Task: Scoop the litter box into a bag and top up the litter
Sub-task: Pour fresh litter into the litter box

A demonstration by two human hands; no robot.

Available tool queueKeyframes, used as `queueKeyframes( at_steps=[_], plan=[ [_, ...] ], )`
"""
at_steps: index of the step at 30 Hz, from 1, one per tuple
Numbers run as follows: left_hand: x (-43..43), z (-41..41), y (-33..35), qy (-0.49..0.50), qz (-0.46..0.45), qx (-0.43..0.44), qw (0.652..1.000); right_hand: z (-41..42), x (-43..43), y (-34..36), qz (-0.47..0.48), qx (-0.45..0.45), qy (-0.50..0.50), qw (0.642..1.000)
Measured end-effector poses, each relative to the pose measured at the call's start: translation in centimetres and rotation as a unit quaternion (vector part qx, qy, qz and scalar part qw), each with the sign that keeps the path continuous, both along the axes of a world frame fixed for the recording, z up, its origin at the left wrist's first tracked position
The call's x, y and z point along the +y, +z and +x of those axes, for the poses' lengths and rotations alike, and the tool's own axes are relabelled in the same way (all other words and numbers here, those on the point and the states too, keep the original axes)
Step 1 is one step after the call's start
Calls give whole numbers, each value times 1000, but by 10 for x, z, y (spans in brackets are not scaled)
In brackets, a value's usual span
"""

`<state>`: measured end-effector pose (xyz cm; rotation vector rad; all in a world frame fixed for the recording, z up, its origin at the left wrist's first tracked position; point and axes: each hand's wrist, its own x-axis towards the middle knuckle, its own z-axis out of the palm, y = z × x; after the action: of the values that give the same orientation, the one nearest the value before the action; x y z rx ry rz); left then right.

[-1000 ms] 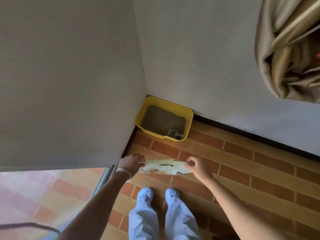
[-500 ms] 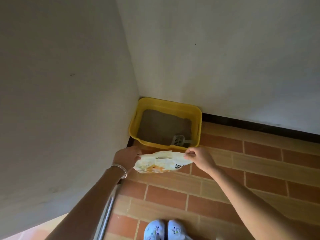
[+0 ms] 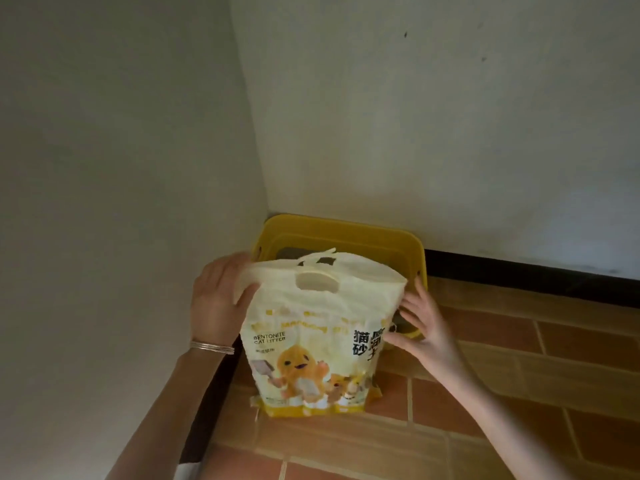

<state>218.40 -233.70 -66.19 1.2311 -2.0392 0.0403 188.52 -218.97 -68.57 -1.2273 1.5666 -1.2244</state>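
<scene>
A pale yellow bag of bentonite cat litter stands upright on the tile floor, right in front of the yellow litter box in the wall corner. The bag hides most of the box; a sliver of grey litter shows behind its handle. My left hand holds the bag's top left corner, slightly blurred. My right hand has its fingers spread and touches the bag's right side. The scoop is hidden.
Two white walls meet behind the box. A black skirting strip runs along the right wall. Brown brick-pattern floor tiles stretch to the right and front. A dark gap runs along the foot of the left wall.
The bag, carried stretched between both hands, now stands upright on the floor by the box. My right hand left the top edge for the bag's side. The view moved closer.
</scene>
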Motion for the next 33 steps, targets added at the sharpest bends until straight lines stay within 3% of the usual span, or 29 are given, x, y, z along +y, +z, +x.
queueKeyframes(
  at_steps=[4,7,14,21,28,33],
  plan=[
    [8,-2,-43,46,147,227,962,7,-1,-54,-13,-15,-15,1000],
    [24,-2,-78,8,180,322,930,18,2,-90,-3,-23,3,1000],
    [81,10,-161,6,321,284,903,32,19,-140,72,-73,5,995],
    [94,19,-236,-46,482,343,805,39,15,-186,118,-60,66,989],
    [73,23,-271,-97,543,349,758,38,-2,-210,145,-71,85,983],
    [65,7,-273,-63,531,396,747,45,0,-223,140,-70,44,987]
  ],
)
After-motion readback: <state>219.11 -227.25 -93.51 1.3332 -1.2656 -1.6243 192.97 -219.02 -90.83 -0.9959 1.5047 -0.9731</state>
